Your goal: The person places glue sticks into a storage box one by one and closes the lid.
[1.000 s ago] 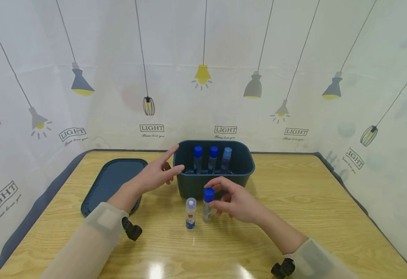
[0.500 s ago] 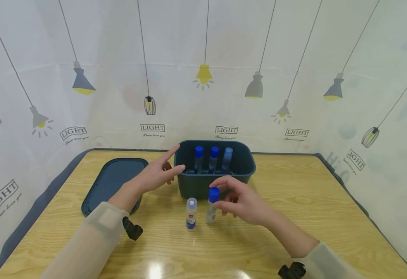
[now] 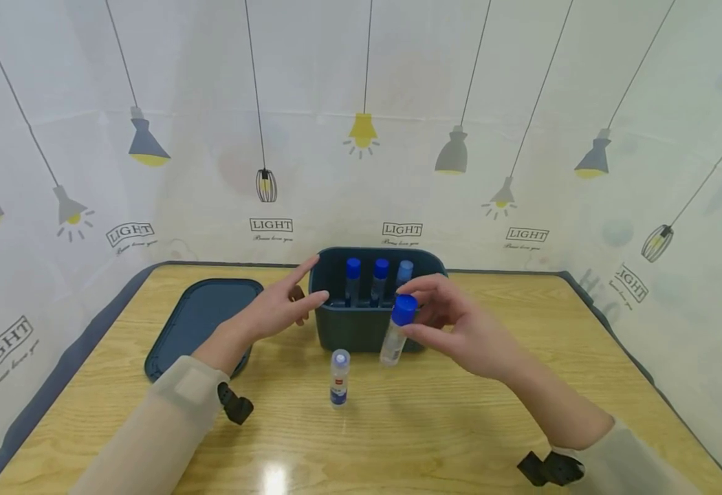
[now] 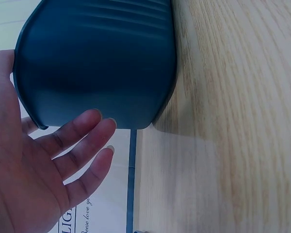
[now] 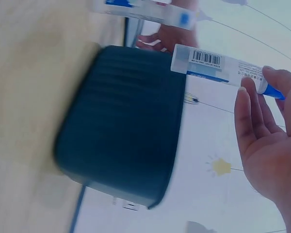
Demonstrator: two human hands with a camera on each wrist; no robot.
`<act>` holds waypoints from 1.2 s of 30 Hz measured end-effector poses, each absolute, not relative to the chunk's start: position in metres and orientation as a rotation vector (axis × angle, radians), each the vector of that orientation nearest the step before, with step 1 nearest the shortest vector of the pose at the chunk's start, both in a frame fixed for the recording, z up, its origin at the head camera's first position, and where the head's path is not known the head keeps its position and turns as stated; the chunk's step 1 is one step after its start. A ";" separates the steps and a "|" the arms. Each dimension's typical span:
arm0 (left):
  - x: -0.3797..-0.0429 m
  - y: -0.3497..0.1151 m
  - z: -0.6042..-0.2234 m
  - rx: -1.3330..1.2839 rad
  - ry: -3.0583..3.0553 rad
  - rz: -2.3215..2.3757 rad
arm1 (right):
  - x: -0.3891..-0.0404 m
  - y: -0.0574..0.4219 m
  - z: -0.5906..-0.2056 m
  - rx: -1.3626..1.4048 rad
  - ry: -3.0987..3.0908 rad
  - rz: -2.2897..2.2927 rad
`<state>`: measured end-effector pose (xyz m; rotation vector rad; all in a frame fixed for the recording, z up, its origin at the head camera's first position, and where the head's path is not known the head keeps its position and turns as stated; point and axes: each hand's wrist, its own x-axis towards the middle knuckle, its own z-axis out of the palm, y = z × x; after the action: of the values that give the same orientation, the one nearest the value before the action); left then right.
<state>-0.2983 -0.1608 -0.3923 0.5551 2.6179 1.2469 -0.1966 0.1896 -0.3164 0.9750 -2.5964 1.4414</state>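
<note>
My right hand pinches a clear glue bottle near its blue cap, fingers on one side and thumb on the other. The bottle is tilted, raised off the table before the dark blue bin's near wall; its barcode label shows in the right wrist view. My left hand lies at the bin's left end, thumb and straight index finger spread along the rim, the other fingers loosely bent. Inside the bin stand three blue-capped glue bottles, the rightmost partly behind my right hand. Another glue bottle, with a pale cap, stands upright on the table.
A dark blue lid lies flat on the table at the left, partly under my left forearm. A white curtain printed with lamps hangs around the table's back and sides.
My right hand has lifted the blue-capped glue bottle from the table and moved it up and right toward the bin, tilting it. The left hand stays at the bin's rim.
</note>
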 end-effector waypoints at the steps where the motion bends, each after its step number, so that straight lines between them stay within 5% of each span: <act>1: -0.298 -0.161 -0.392 0.555 2.619 1.247 | -0.197 0.191 -0.312 0.981 -2.576 1.436; 17: -0.299 -0.161 -0.393 0.562 2.603 1.265 | -0.218 0.199 -0.279 0.815 -2.336 1.396; 36: -0.299 -0.161 -0.393 0.558 2.611 1.258 | -0.283 0.186 -0.329 0.622 -2.563 1.360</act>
<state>-0.2993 -0.1612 -0.3930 0.5580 2.6106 1.2581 -0.2827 0.1860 -0.3286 0.6222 -2.5627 1.3601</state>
